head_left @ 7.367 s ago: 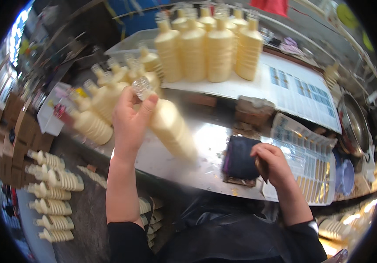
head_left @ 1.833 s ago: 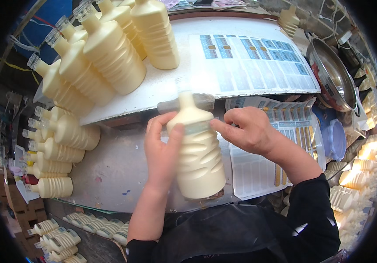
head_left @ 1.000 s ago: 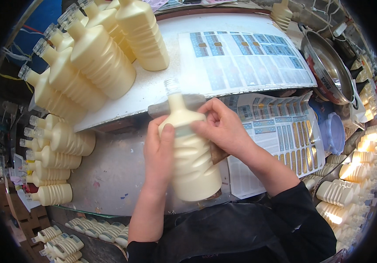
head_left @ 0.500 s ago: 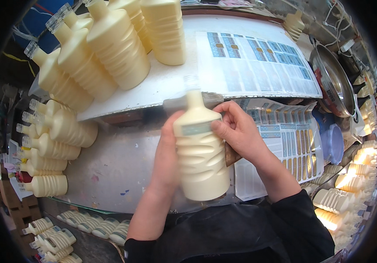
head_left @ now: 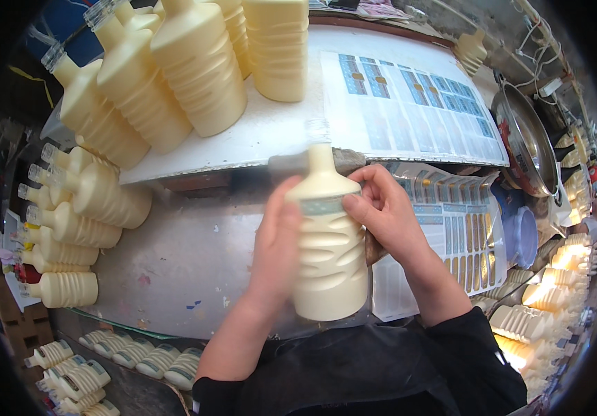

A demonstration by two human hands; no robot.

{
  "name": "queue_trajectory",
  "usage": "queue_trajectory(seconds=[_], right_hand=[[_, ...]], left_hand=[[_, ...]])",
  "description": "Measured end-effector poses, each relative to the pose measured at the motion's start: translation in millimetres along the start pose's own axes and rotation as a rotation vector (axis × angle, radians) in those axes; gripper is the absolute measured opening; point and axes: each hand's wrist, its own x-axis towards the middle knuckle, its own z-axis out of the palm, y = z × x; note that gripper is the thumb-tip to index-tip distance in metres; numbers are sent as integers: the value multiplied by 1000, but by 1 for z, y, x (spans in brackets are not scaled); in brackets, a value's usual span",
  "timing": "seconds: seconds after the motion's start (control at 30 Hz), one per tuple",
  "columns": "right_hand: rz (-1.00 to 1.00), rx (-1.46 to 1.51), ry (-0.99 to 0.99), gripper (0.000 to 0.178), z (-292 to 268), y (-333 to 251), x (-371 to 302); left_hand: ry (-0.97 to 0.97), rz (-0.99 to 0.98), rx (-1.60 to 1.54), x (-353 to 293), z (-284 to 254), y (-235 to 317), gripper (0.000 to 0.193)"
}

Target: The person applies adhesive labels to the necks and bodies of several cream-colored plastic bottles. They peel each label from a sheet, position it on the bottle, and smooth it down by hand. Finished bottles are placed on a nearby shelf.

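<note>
A cream-coloured plastic bottle [head_left: 330, 267] with wavy ridges and a clear threaded neck is held upright in front of me. Around its upper body runs a narrow pale blue label [head_left: 323, 206]. My left hand [head_left: 278, 239], blurred by motion, lies closed against the bottle's left side, its thumb near the label's left end. With thumb and bent fingers, my right hand [head_left: 385, 208] grips the bottle's right shoulder, the thumb pressing at the label's right end. Beside my right wrist lies a sheet of blue and gold labels [head_left: 444, 239].
Several cream bottles [head_left: 198, 69] stand on the raised white board [head_left: 243, 142], with another label sheet [head_left: 409, 111]. More bottles [head_left: 70, 288] lie at the left edge of the grey table [head_left: 174, 277]. Labelled bottles [head_left: 156, 360] lie below. A metal pan [head_left: 527, 139] and a purple tub [head_left: 520, 239] stand right.
The bottle and both hands have shifted slightly to the right in the view, as have the bottles on the board. My left thumb has moved over the front of the bottle.
</note>
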Motion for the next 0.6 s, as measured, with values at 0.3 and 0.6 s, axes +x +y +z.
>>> queue_trajectory(seconds=[0.3,0.6], right_hand=[[132,241,-133,31,-19,4,-7],[-95,-96,-52,39,-8,-7,-2]], left_hand=[[43,30,9,-16,2,6,58],[130,206,468,2,2,8,52]])
